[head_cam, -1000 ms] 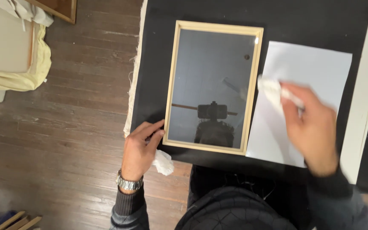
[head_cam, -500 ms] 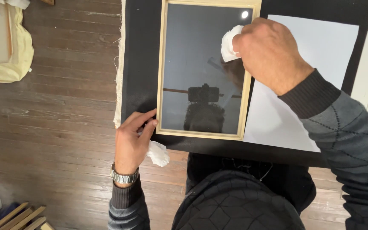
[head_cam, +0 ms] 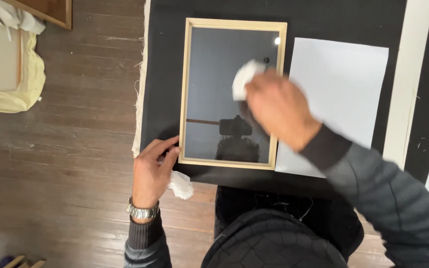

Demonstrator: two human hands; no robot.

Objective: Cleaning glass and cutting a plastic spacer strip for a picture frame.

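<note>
While the right hand (head_cam: 279,109) clamps a white cloth (head_cam: 244,84), the framed glass (head_cam: 229,94) lies beneath.

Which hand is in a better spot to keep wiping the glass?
Probably the right hand: it holds the white cloth over the frame's glass. The left hand only touches the frame's corner.
</note>
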